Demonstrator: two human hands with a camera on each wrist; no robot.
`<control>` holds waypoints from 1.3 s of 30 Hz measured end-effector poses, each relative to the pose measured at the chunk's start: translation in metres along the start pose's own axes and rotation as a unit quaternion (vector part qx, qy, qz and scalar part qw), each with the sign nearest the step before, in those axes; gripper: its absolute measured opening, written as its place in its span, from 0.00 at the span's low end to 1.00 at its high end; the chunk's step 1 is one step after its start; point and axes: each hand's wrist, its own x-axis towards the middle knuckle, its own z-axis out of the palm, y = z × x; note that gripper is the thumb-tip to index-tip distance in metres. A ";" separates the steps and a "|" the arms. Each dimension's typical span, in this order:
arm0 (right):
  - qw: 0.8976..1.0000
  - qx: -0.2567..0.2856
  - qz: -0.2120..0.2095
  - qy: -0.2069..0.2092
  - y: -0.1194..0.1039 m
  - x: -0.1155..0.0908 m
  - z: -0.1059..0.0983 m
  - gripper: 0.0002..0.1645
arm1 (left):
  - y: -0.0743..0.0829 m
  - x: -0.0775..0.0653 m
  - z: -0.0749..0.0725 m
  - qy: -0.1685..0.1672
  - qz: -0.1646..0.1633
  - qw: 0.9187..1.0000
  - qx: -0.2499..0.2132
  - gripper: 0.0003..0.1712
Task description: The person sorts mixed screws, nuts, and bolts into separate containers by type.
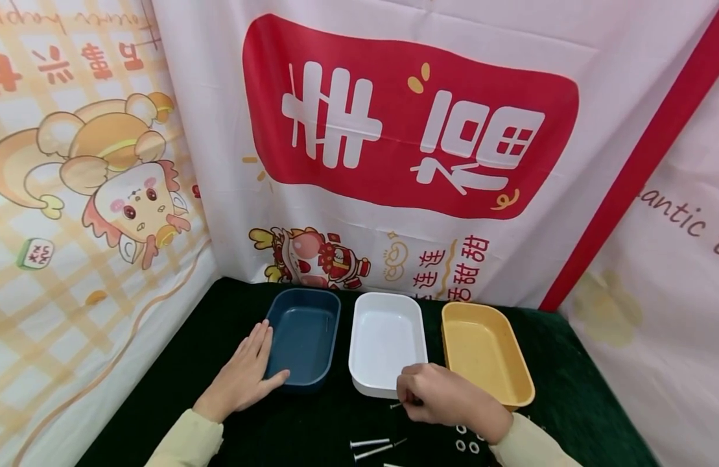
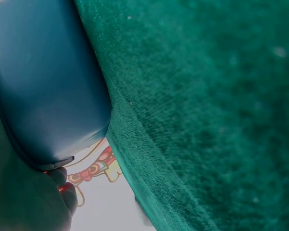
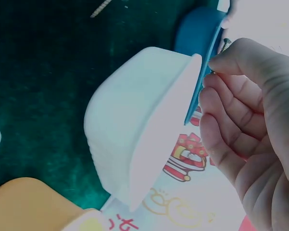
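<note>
My left hand (image 1: 242,373) rests against the left side of a dark blue tray (image 1: 334,337), its fingers straight along the rim and its thumb at the near corner. The blue tray also fills the upper left of the left wrist view. Over the near right corner of a white tray (image 1: 388,392), my right hand (image 1: 443,395) pinches a small screw (image 3: 225,45) between thumb and fingertips. Part of that screw is hidden by the fingers. On the cloth below lie several loose screws (image 1: 369,443) and, near the right wrist, several hex nuts (image 1: 461,445).
A yellow tray (image 1: 530,389) stands to the right of the white one, close to the right forearm. Dark green cloth (image 1: 312,428) covers the table. A printed white curtain (image 1: 219,130) hangs right behind the trays, with more printed cloth at both sides.
</note>
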 end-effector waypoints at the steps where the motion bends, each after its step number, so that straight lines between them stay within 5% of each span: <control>1: 1.000 -0.002 -0.002 0.003 -0.001 0.001 -0.001 0.05 | 0.000 0.000 0.000 -0.001 -0.001 1.000 0.000 0.64; 20: 0.999 -0.018 -0.014 0.032 0.000 0.035 -0.019 0.06 | -0.001 0.001 -0.003 -0.010 0.001 1.000 -0.004 0.66; 39: 0.996 -0.037 -0.025 0.073 -0.003 0.103 -0.022 0.04 | -0.001 0.000 -0.001 -0.010 -0.001 1.000 -0.003 0.65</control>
